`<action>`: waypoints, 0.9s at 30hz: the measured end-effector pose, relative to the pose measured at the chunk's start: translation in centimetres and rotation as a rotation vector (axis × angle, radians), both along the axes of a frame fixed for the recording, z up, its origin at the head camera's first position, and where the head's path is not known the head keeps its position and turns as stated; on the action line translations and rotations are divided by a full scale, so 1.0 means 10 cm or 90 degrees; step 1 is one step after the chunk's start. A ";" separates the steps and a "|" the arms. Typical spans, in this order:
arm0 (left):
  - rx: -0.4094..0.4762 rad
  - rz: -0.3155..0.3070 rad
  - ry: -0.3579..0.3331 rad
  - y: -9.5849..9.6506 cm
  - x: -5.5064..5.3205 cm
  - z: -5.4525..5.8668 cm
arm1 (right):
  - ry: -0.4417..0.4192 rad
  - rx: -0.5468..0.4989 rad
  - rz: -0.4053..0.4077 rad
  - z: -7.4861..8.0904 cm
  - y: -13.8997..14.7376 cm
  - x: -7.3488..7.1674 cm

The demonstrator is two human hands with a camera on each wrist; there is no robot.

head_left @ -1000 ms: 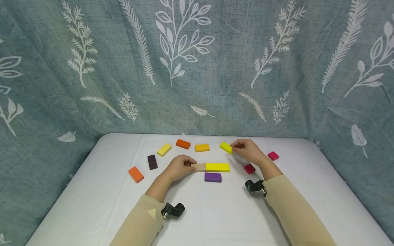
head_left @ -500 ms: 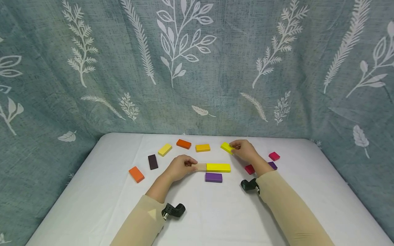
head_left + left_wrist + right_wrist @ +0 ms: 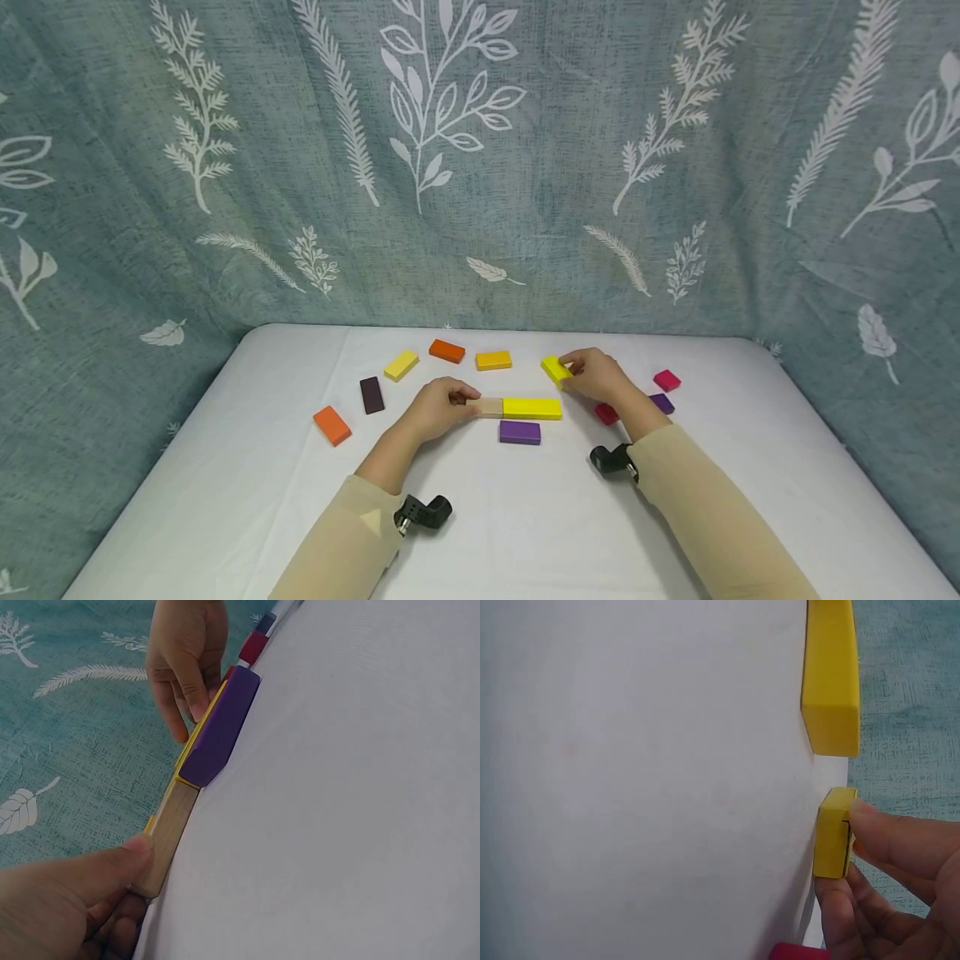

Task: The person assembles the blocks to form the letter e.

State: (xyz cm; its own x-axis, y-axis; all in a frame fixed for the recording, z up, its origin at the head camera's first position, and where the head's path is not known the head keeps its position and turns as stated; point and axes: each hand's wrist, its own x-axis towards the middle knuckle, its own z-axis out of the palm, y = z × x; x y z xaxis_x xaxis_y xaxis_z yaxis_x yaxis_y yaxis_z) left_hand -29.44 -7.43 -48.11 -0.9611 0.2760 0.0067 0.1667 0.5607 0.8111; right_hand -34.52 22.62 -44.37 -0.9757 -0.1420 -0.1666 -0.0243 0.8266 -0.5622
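My left hand (image 3: 437,408) pinches the left end of a bare wood block (image 3: 489,408) between thumb and fingers; the left wrist view shows the thumb on top of this wood block (image 3: 172,829). Against its right end lies a long bright yellow block (image 3: 531,409). Just in front of that rests a purple block (image 3: 520,432). Farther back to the right, my right hand (image 3: 600,377) grips a smaller yellow block (image 3: 555,372) by its right side. The right wrist view shows thumb and fingers on this yellow block (image 3: 832,840), which has a dark line along one edge.
Around the back lie an orange block (image 3: 332,426), a dark brown block (image 3: 371,395), a pale yellow block (image 3: 401,366), a red-orange block (image 3: 447,352) and an amber block (image 3: 493,361). By the right arm are red blocks (image 3: 667,381) and another purple block (image 3: 662,403).
My right hand has shifted slightly nearer with the small yellow block, which has turned a little. The right forearm swung left, uncovering a purple block. The left hand stays put.
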 end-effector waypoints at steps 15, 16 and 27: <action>0.008 0.021 -0.006 0.02 0.02 -0.01 | 0.019 0.010 0.019 0.00 -0.01 0.22; 0.008 0.023 -0.008 0.02 0.02 -0.01 | 0.019 0.013 0.018 0.00 -0.02 0.23; 0.015 0.018 -0.010 0.03 0.04 0.01 | 0.020 0.033 0.007 0.00 -0.06 0.30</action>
